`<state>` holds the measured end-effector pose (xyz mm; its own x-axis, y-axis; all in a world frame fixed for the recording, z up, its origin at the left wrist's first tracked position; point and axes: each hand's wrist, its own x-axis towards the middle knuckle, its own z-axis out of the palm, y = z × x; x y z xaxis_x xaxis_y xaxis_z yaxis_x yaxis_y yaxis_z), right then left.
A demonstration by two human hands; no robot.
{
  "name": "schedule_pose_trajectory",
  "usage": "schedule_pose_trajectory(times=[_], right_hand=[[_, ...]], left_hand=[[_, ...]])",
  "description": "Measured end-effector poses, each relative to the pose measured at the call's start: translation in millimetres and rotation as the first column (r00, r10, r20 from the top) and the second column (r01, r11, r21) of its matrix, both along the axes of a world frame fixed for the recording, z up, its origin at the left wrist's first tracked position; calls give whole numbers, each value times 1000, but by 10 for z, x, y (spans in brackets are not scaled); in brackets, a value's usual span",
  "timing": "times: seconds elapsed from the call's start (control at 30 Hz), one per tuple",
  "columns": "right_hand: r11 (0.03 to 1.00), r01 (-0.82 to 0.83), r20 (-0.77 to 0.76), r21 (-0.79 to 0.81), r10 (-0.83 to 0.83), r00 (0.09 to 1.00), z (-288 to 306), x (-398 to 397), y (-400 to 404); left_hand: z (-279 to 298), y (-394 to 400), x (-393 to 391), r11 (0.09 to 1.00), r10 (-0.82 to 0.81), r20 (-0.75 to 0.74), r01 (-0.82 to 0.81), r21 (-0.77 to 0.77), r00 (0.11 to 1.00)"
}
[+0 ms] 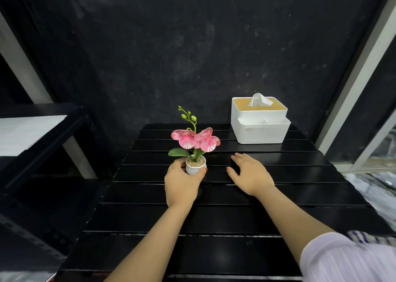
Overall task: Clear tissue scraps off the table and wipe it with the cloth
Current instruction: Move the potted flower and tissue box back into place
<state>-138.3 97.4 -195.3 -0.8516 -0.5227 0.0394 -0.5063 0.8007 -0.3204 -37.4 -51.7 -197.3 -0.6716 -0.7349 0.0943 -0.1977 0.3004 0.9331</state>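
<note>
Head view. Left hand (182, 184): fingers (179, 163) wrapped round small white flower pot (194, 170), mid-counter. Pot judged light, rigid, top-heavy under pink orchid (196, 140); hold low on pot wall, not stem. Right hand (249, 173): released, palm down, flat on counter (214, 217), holding nothing. Tissue scraps, cloth: none visible. Tissue box (260, 121): white, far right corner, one sheet protruding. Counter: black slats, glossy, gaps likely to trap scraps. Room: dark wall (171, 46) behind, black shelf (32, 131) left.
</note>
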Motion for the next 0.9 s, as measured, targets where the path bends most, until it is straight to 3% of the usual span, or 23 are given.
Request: schedule_pose_trajectory(times=[0.47, 0.9], right_hand=[[999, -17, 59, 27, 16, 998, 199, 247, 258], [989, 105, 105, -104, -95, 990, 420, 606, 894]], left_hand=[[131, 83, 277, 999, -27, 30, 26, 23, 999], [314, 723, 373, 967, -248, 49, 250, -46, 967]])
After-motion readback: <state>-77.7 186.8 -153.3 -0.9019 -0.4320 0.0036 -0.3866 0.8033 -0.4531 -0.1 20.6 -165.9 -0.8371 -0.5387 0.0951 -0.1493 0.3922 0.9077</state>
